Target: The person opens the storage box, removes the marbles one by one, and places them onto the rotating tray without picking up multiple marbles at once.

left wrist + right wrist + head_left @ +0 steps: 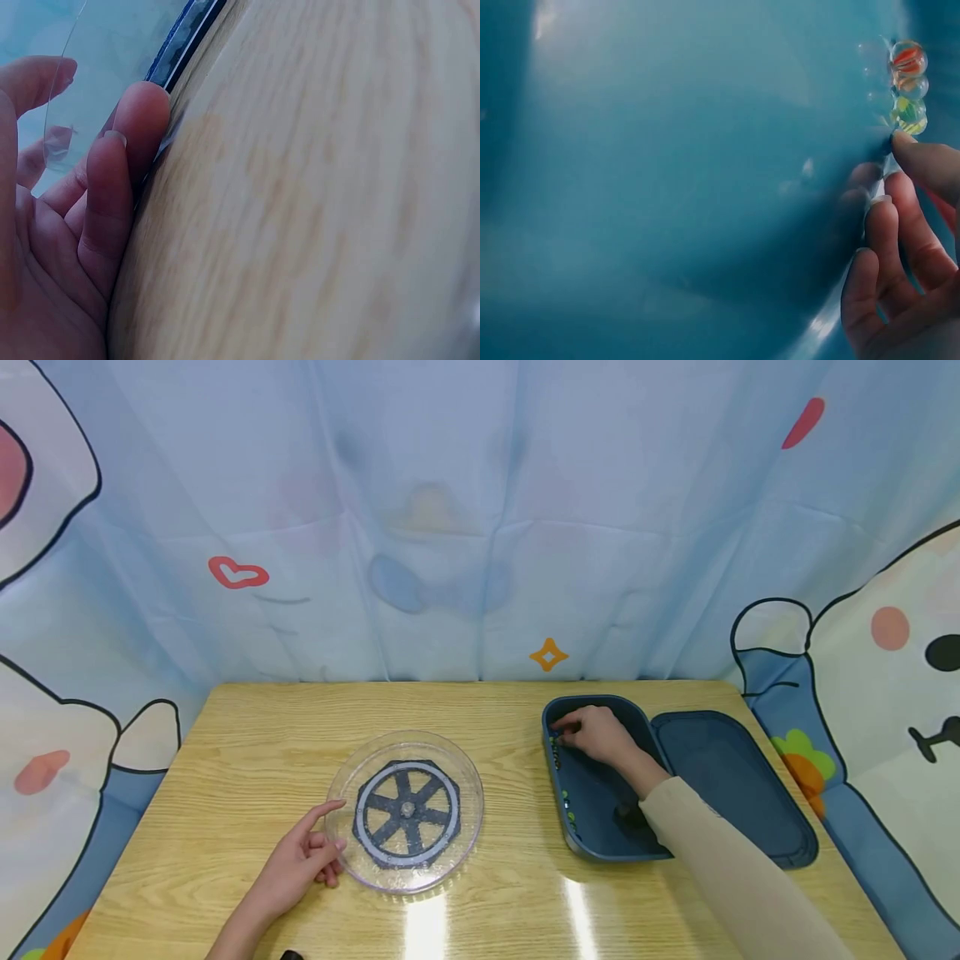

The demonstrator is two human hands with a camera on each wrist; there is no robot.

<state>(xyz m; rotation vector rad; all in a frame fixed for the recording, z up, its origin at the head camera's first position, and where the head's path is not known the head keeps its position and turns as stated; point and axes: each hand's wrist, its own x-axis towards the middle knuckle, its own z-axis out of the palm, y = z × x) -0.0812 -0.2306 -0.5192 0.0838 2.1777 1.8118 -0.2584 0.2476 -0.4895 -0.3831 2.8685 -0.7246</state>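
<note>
A clear round dish [467,777] with a dark octagonal, spoked piece [407,825] at its middle lies on the table. My left hand [303,856] holds its left rim; thumb and index finger lie over the edge, the other fingers curl beside it. In the left wrist view the clear wall [112,45] passes between the fingers. My right hand [596,732] reaches into a dark blue box [564,843], fingertips against its left wall. Several glass marbles [909,111] line that wall beside the fingertips. Whether the fingers pinch a marble is hidden.
A dark blue lid [738,785] lies flat against the box's right side. Wood-grain table [517,860] shows between dish and box. A patterned blue curtain [480,527] hangs behind the table's far edge. A small black thing [291,955] shows at the bottom edge.
</note>
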